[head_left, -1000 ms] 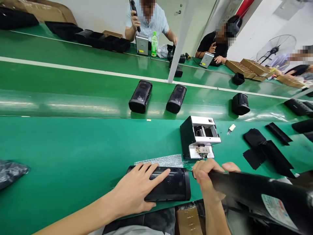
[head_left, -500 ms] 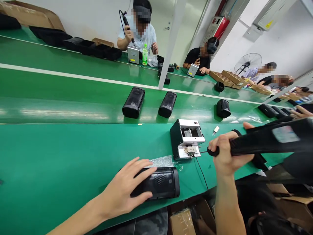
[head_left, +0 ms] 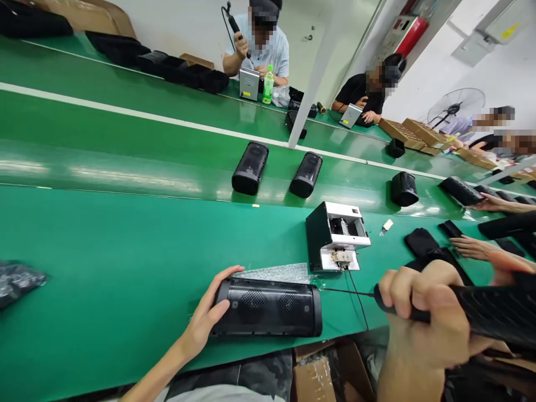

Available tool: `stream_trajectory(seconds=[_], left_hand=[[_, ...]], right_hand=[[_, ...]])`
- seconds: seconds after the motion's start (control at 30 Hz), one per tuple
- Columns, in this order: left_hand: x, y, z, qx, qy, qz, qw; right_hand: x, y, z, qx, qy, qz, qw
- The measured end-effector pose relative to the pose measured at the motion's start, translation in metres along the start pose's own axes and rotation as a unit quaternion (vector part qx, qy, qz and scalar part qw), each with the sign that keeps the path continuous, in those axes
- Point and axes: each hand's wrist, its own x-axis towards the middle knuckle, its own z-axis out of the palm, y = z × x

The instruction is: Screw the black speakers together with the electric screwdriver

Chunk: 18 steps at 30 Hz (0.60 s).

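A black speaker housing [head_left: 268,312] with two perforated patches lies lengthwise near the front edge of the green table. My left hand [head_left: 207,318] grips its left end, thumb on the front face and fingers over the top. In my right hand [head_left: 422,296] is a black electric screwdriver [head_left: 489,318], held level. Its long thin bit reaches left to the upper right end of the speaker; whether the tip touches is hard to tell. Behind the speaker lies a clear plastic bag [head_left: 276,272]. A black-and-white screw feeder [head_left: 343,237] stands just beyond, to the right.
Several speakers, including one black speaker [head_left: 250,167], stand on the green conveyor [head_left: 167,162] across the back. A co-worker's hand [head_left: 473,247] is close by at right, among black parts. A cardboard box [head_left: 314,379] sits below the table edge. Crumpled plastic [head_left: 19,283] lies at left.
My right hand has brought the screwdriver bit from the screw feeder down to the speaker's right end. My left hand has closed around the left end. The view has shifted left.
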Motion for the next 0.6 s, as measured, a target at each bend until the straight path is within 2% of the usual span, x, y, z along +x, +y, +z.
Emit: stream_trajectory(seconds=[0.1,0.2,0.37,0.6], left_hand=[[0.001,0.003,0.007,-0.019,0.024,-0.006,1.000],[0.001,0.003,0.010,-0.031,0.032,-0.005,0.999],[0.000,0.000,0.011,-0.046,0.042,-0.003,0.998],[-0.001,-0.001,0.013,-0.046,0.040,-0.003,0.998]], right_hand=[[-0.006,-0.007,0.026,0.072,-0.073,0.003,0.995],[-0.007,0.000,0.043,0.091,-0.139,-0.004,0.986],[-0.009,0.013,0.046,0.090,-0.154,-0.009,0.984],[-0.010,0.014,0.048,0.096,-0.164,0.004,0.982]])
